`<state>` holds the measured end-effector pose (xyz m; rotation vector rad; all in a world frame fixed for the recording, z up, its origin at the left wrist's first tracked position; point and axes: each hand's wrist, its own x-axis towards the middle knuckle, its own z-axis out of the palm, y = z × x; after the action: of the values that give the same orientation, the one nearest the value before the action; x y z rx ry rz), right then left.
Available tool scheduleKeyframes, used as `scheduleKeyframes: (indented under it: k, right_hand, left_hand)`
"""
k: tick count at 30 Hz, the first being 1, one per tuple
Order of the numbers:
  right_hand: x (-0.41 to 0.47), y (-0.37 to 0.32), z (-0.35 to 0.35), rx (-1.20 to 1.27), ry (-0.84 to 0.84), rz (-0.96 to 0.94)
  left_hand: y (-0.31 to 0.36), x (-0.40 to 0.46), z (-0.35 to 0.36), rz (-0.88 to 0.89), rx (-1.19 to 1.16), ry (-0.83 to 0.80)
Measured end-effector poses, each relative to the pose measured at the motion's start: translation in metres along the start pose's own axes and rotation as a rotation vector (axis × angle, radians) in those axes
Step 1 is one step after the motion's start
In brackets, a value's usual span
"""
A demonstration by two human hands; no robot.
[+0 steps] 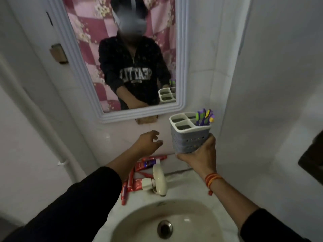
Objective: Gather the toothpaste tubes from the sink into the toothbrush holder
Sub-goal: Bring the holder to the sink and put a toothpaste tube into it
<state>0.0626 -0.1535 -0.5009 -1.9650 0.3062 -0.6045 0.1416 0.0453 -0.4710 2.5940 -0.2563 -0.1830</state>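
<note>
My right hand point(199, 155) grips the base of a grey-and-white toothbrush holder point(189, 134) and holds it up above the sink's back ledge. Purple and yellow toothbrushes point(204, 117) stand in its back right compartment; the other compartments look empty. My left hand point(148, 141) hovers with fingers apart, holding nothing, above several red toothpaste tubes point(139, 172). The tubes lie in a loose heap on the ledge left of the tap point(160, 179), one with a white cap pointing at the tap.
The oval basin point(136, 217) with a metal drain point(165, 229) lies below. A white-framed mirror point(181, 67) hangs on the tiled wall behind. A white pipe point(57, 145) runs down the left wall. A dark object point(312, 161) juts in at the right edge.
</note>
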Motion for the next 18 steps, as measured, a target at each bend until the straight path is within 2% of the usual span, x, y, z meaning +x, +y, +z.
scheduleKeyframes:
  k: [3, 6, 9, 18]
  right_hand:
    - [-0.017, 0.042, 0.018, 0.027, -0.048, 0.039]
    - [-0.036, 0.076, 0.029, 0.062, -0.099, 0.095]
    - [-0.057, 0.105, 0.035, 0.053, -0.114, 0.145]
    - [-0.069, 0.152, 0.046, 0.078, -0.156, 0.152]
  left_hand:
    - [-0.021, 0.019, 0.021, -0.059, 0.141, -0.112]
    - [-0.043, 0.032, 0.044, -0.032, 0.334, -0.236]
    - [-0.058, 0.045, 0.066, -0.053, 0.420, -0.317]
    - [-0.070, 0.070, 0.102, -0.049, 0.656, -0.309]
